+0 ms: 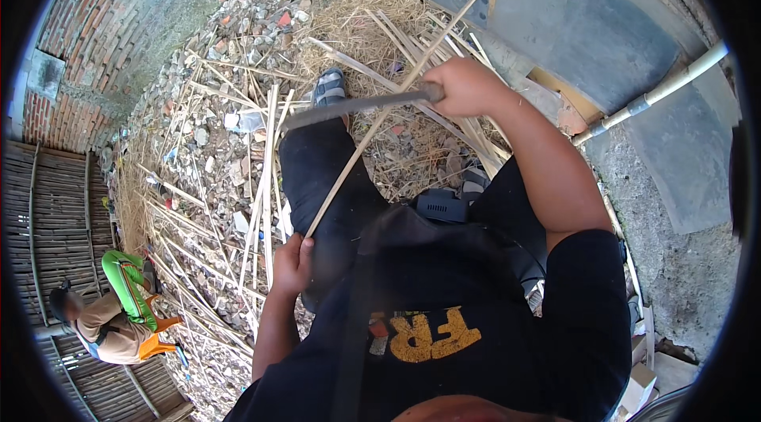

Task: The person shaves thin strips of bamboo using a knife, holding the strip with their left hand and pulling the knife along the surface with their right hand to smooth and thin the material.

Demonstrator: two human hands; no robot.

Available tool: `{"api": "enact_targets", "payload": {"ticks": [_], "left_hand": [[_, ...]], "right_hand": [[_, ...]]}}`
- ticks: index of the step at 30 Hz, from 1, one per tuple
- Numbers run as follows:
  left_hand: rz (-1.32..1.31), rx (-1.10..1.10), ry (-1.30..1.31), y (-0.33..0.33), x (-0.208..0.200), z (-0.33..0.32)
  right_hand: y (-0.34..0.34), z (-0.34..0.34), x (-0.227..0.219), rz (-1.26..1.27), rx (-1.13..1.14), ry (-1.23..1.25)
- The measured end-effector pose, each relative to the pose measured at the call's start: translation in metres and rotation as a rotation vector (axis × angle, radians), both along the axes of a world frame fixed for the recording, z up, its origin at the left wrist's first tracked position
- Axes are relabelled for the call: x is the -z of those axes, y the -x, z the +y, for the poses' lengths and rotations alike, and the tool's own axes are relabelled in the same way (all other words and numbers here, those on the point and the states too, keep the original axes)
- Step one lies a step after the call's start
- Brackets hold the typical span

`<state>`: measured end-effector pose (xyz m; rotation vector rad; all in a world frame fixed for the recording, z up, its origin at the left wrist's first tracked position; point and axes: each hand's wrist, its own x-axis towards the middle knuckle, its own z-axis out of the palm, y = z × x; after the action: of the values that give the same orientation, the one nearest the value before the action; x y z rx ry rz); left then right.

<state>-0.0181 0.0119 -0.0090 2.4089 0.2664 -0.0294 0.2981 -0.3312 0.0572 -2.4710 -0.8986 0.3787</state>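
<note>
My left hand is closed round the lower end of a long, thin bamboo strip, close to my left thigh. The strip slants up and to the right, past my right hand. In my right hand is the handle of a long machete with a dark, slightly curved blade. Its blade points left across the strip, above my left knee. Whether blade and strip touch, I cannot tell.
Split bamboo strips lie scattered over stony rubble. Dry shavings are heaped beyond my left foot. Grey sheets and a pale pole stand at right. At lower left another person sits on an orange stool.
</note>
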Motion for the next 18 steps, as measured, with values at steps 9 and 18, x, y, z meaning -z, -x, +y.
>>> {"api": "enact_targets", "payload": {"ticks": [9, 18], "left_hand": [[-0.048, -0.01, -0.047, 0.005, 0.001, -0.003], [-0.056, 0.005, -0.067, -0.006, -0.01, -0.012]], "right_hand": [[-0.006, 0.001, 0.015, -0.042, 0.107, -0.123], [-0.041, -0.027, 0.04, -0.056, 0.281, -0.078]]}}
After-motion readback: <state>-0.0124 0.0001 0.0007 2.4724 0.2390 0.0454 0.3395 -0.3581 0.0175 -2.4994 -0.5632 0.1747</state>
